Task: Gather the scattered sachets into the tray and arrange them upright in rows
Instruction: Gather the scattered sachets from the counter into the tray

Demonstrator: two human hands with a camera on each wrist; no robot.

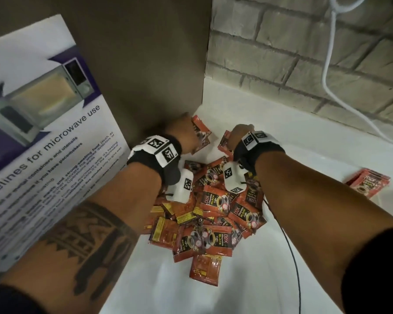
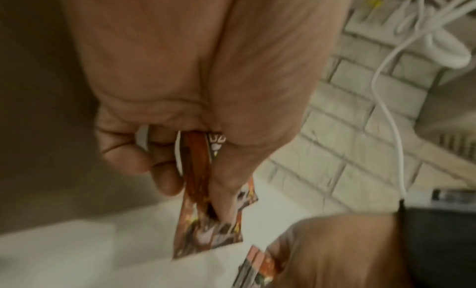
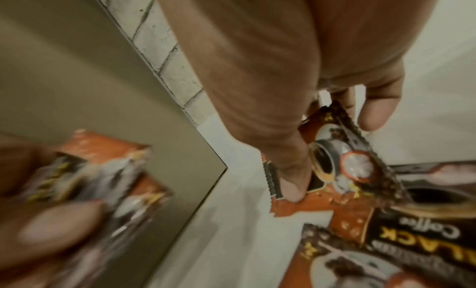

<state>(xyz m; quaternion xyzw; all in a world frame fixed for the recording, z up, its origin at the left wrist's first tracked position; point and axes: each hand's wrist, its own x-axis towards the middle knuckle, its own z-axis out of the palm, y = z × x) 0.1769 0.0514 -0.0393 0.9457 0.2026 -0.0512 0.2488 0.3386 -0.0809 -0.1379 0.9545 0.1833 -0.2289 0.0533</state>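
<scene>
Several red coffee sachets lie in a loose pile on the white counter, in the corner beside a brown panel. My left hand is raised over the far end of the pile. It grips a small bundle of sachets between thumb and fingers. Just to its right, my right hand pinches a single sachet by its end, thumb on the printed face. A neat stack of sachets sits at the far right; I cannot tell whether a tray holds it.
A microwave-guidelines poster leans at the left against the brown panel. A brick wall backs the counter, with a white cable hanging on it. A thin black cable runs along the counter beside my right forearm.
</scene>
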